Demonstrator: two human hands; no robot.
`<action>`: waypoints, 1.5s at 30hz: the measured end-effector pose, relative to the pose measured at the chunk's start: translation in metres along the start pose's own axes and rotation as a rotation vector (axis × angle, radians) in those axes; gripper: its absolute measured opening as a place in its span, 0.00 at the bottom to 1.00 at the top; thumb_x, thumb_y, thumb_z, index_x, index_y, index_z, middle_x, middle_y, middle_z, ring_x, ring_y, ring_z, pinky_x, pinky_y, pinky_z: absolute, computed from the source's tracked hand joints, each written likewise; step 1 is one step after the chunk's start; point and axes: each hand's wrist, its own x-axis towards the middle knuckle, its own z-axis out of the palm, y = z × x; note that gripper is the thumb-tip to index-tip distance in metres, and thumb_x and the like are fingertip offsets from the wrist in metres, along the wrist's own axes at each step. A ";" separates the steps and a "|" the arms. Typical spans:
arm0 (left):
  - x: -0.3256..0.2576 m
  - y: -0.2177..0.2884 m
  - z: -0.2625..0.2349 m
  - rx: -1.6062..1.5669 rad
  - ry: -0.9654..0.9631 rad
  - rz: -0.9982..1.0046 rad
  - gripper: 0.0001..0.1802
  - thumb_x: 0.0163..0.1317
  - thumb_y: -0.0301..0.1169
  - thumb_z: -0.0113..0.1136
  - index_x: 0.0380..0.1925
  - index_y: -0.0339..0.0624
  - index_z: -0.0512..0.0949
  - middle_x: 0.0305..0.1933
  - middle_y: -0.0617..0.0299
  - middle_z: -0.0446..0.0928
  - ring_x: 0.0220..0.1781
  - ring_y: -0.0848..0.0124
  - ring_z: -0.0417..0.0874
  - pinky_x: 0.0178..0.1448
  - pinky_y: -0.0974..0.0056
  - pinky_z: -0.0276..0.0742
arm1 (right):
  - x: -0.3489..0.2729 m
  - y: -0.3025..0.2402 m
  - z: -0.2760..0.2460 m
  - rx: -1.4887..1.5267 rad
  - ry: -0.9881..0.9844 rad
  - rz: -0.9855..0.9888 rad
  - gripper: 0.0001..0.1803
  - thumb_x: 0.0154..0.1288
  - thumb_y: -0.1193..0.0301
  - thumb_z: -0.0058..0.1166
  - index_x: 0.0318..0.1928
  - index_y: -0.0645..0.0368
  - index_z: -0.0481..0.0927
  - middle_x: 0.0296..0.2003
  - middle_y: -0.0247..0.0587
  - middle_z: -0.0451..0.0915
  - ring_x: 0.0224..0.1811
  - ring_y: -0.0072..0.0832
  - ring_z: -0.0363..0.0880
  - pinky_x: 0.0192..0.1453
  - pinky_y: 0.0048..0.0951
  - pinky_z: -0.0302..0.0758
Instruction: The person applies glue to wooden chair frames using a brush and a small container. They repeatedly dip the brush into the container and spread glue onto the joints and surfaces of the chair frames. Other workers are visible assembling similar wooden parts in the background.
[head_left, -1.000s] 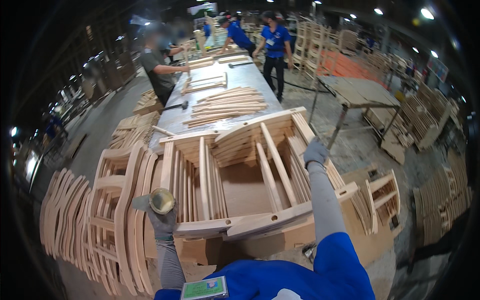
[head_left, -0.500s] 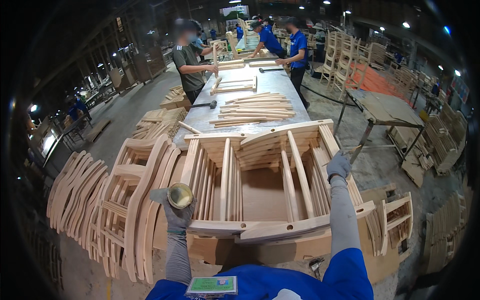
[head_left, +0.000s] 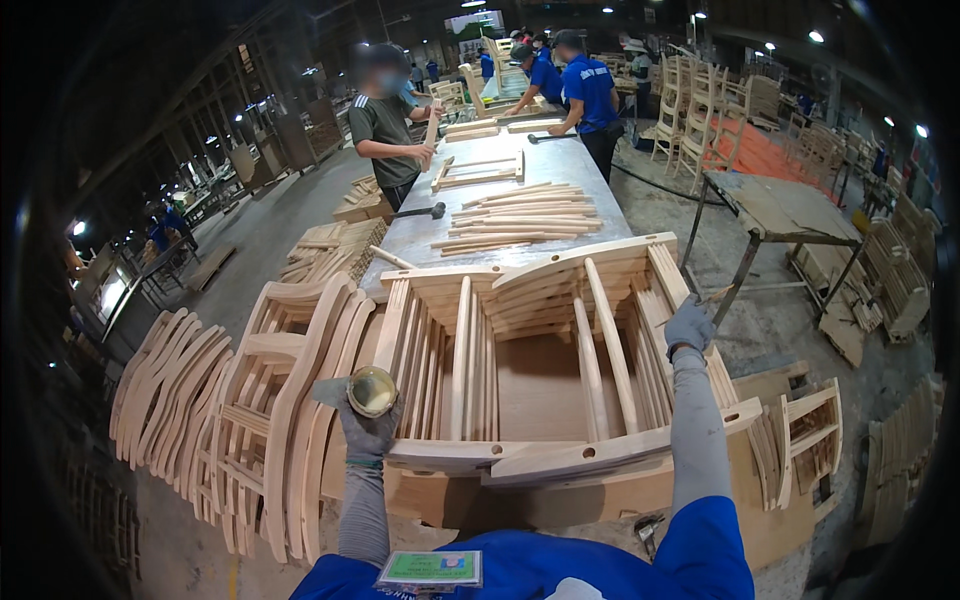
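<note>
Beyond the frames [head_left: 540, 461], in the head view, loose rods [head_left: 520, 222] and a mallet [head_left: 437, 210] lie on the desk [head_left: 570, 165]; chair backs [head_left: 276, 346] crowd the left side. The frames lie stacked between the person's gloved hands. The left hand [head_left: 368, 432] grips a cup [head_left: 372, 392] of pale paste; the right hand [head_left: 690, 327] is closed round a thin stick [head_left: 716, 294] at the frames' right edge. The stick's tip is hard to make out; fingers partly hide the cup.

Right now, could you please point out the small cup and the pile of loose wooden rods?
Small cup [head_left: 372, 393]: head view, its open mouth.
Pile of loose wooden rods [head_left: 524, 216]: head view, its middle.
</note>
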 end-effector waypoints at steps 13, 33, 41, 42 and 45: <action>0.007 0.001 -0.005 -0.031 0.030 -0.015 0.33 0.58 0.59 0.51 0.56 0.50 0.66 0.56 0.49 0.69 0.54 0.51 0.73 0.58 0.44 0.72 | 0.004 0.006 0.005 -0.019 0.073 -0.025 0.17 0.67 0.68 0.39 0.54 0.56 0.70 0.44 0.50 0.76 0.47 0.44 0.75 0.47 0.42 0.72; -0.007 0.000 0.017 -0.008 -0.009 0.028 0.29 0.61 0.57 0.49 0.53 0.50 0.68 0.52 0.56 0.71 0.52 0.59 0.75 0.51 0.52 0.77 | -0.001 0.003 -0.002 0.027 0.034 -0.033 0.19 0.65 0.68 0.40 0.55 0.60 0.68 0.45 0.53 0.75 0.47 0.45 0.75 0.49 0.42 0.71; -0.005 0.004 0.014 -0.055 -0.112 -0.056 0.30 0.59 0.59 0.50 0.51 0.50 0.70 0.47 0.55 0.75 0.46 0.58 0.78 0.47 0.54 0.79 | -0.001 0.002 -0.002 -0.006 0.011 -0.019 0.22 0.65 0.68 0.40 0.59 0.59 0.64 0.46 0.53 0.75 0.50 0.44 0.74 0.51 0.42 0.70; -0.005 0.004 0.014 -0.046 -0.137 -0.067 0.30 0.59 0.59 0.50 0.51 0.50 0.70 0.47 0.55 0.75 0.46 0.58 0.78 0.47 0.54 0.79 | -0.001 0.003 -0.002 -0.007 0.007 -0.023 0.22 0.65 0.68 0.41 0.60 0.59 0.64 0.46 0.53 0.75 0.50 0.44 0.74 0.51 0.42 0.70; -0.004 0.003 0.015 -0.062 -0.106 -0.060 0.32 0.58 0.60 0.51 0.51 0.48 0.70 0.45 0.52 0.75 0.45 0.58 0.78 0.45 0.55 0.80 | 0.001 0.004 -0.004 -0.004 0.000 -0.027 0.24 0.64 0.69 0.42 0.61 0.58 0.63 0.46 0.52 0.75 0.49 0.44 0.74 0.51 0.42 0.71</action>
